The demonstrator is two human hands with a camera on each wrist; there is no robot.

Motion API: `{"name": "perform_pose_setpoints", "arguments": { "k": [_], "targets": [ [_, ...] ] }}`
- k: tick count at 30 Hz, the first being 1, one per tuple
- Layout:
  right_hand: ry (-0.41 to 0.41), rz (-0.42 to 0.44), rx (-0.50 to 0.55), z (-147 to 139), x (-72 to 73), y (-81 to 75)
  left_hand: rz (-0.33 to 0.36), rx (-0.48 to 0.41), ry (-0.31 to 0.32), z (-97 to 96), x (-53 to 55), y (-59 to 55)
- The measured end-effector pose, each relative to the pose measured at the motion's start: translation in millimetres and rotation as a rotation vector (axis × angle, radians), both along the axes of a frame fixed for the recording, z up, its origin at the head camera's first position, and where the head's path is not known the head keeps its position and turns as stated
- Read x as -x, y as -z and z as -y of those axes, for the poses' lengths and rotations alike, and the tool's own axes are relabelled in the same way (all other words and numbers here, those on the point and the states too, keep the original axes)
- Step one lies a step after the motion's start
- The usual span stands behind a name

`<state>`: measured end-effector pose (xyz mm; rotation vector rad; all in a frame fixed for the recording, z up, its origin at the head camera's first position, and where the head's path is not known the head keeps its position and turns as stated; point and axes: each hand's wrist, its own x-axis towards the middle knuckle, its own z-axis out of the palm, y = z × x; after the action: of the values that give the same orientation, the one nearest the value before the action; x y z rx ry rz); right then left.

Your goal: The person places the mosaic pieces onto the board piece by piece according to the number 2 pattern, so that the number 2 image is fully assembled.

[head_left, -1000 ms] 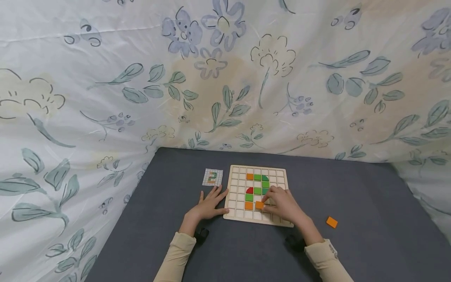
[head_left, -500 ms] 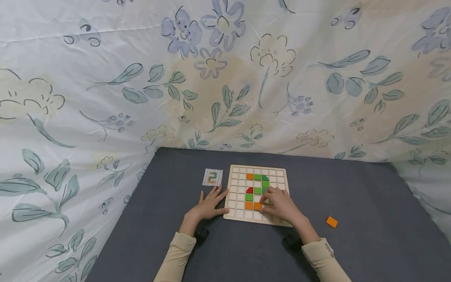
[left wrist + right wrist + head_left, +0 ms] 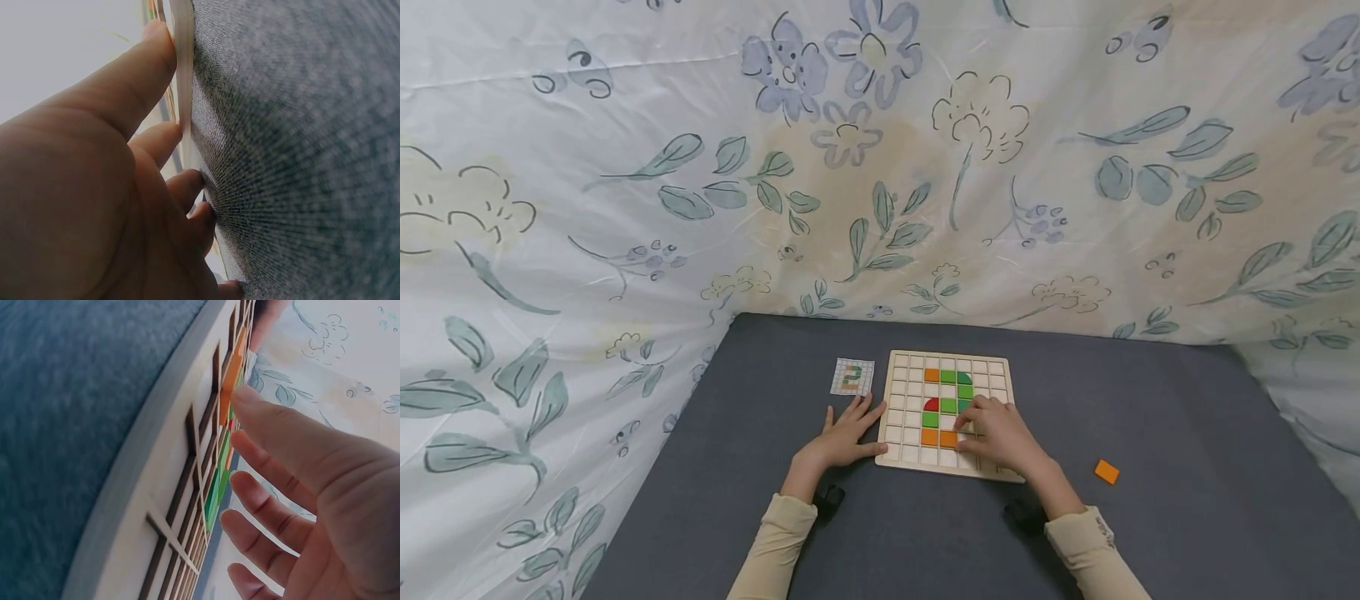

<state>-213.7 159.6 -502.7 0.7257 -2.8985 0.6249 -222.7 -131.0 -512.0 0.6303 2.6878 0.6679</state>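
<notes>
A wooden grid board lies on the dark cloth, with green, orange and red tiles set in its cells. My right hand is over the board's right part. Its thumb tip is right at the orange tile in the lower row, beside another orange tile. In the right wrist view the fingers are loosely bent and spaced apart, with the orange tile seated in the grid by the thumb. My left hand lies with spread fingers along the board's left edge, thumb and fingertips touching its side.
A small gridded card with a coloured figure lies left of the board. One loose orange tile rests on the dark cloth to the right. A floral curtain hangs behind the table.
The orange tile pinched in my right hand has gone left and down into the cell beside the other orange tile. My right fingers have drawn slightly back from it. The left hand has stayed still.
</notes>
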Motion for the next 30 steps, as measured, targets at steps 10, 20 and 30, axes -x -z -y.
{"name": "perform_pose_setpoints", "arguments": {
  "k": [10, 20, 30],
  "targets": [
    [0.008, -0.009, -0.009, -13.3, -1.3, -0.7, 0.001, 0.002, -0.002, 0.5, -0.4, -0.4],
    [0.039, -0.016, -0.008, -29.7, -5.9, 0.1, 0.003, 0.01, -0.004, 0.6, 0.1, 0.2],
    [0.063, -0.045, 0.009, -50.2, -12.7, -1.1, 0.004, 0.0, 0.001, 0.2, -0.9, -0.5]
  ]
}}
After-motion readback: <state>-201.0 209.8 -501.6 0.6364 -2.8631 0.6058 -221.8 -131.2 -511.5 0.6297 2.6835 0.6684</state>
